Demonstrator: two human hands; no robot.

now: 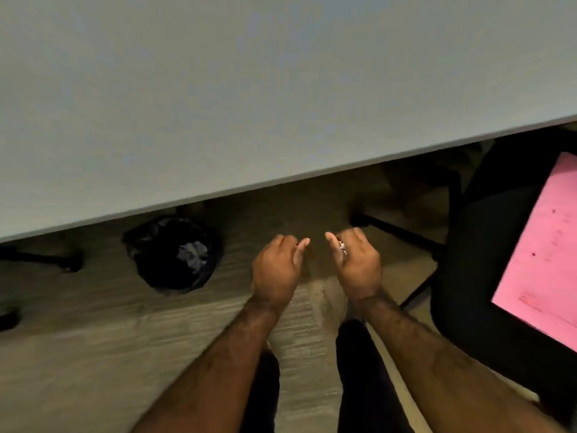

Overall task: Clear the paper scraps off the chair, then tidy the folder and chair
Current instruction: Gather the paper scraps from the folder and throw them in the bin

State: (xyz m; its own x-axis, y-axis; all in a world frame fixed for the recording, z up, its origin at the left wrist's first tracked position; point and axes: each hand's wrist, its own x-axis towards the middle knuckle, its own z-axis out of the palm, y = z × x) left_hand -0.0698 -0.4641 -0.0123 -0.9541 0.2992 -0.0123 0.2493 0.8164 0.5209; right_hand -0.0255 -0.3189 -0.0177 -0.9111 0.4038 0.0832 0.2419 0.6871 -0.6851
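A: Starting far left, what's there?

B: Grey table [249,89] fills the upper part, its edge slanting up toward the right. Under it on the carpet [93,339], dark table feet at the left edge. Then a black-lined bin [175,254] on the floor, half under the table edge, with crumpled paper [194,254] inside.

A: Hands?

B: Both in the middle, held over the carpet, side by side but apart, thumbs pointing at each other. Left hand [276,270] is just right of the bin, not over it. Fingers curled into a loose fist, thumb out. A tiny pale speck shows near the knuckles; can't tell if it's a scrap, so can't tell whether it holds anything.

A: Right hand?

B: Right hand [356,264] is curled the same way, pinching small white paper scraps [342,246] that peek out between thumb and fingers. Closed on them, not spread.

A: Further right?

B: Black chair [468,245] at the right edge, part of it under the table, a leg reaching left behind the right hand. Pink folder [546,245] lies flat on the seat, cut off by the frame edge, a few dark specks on it. Frame is motion-blurred, so I can't say if scraps lie on the seat. Person's dark trouser legs [359,385] at the bottom centre.
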